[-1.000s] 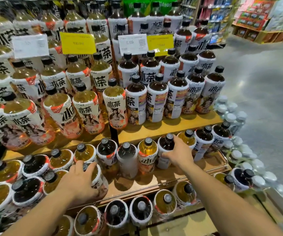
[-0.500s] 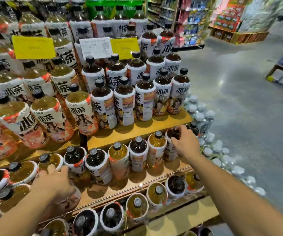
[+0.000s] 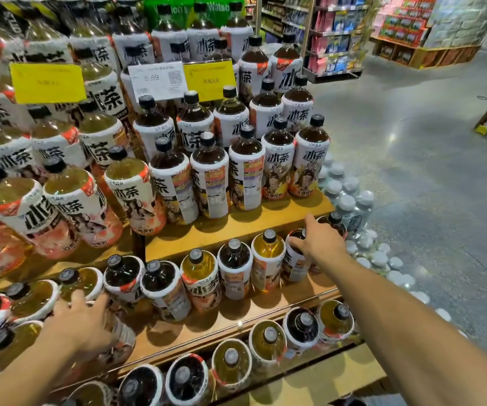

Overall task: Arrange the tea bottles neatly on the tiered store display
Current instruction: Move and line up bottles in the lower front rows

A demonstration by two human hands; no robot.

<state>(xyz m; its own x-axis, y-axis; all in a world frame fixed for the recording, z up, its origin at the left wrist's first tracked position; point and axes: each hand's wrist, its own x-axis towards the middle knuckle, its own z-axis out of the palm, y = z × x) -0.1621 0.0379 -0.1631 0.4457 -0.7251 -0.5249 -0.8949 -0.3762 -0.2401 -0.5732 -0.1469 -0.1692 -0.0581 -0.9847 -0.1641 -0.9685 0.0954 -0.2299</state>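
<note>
The tiered wooden display (image 3: pixel 236 227) carries tea bottles (image 3: pixel 210 183) (white sleeves, black caps, dark or amber tea), upright, caps up. At the middle tier's right end, the right hand (image 3: pixel 321 244) curls its fingers round a dark tea bottle (image 3: pixel 293 265). The left hand (image 3: pixel 81 320) grips the left-end bottle (image 3: pixel 123 339) from above.

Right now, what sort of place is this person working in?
Most likely a supermarket or large retail store: a tiered wooden display packed with tea bottles, a printed price tag standing among them, and aisles of stocked shelves beyond.
</note>
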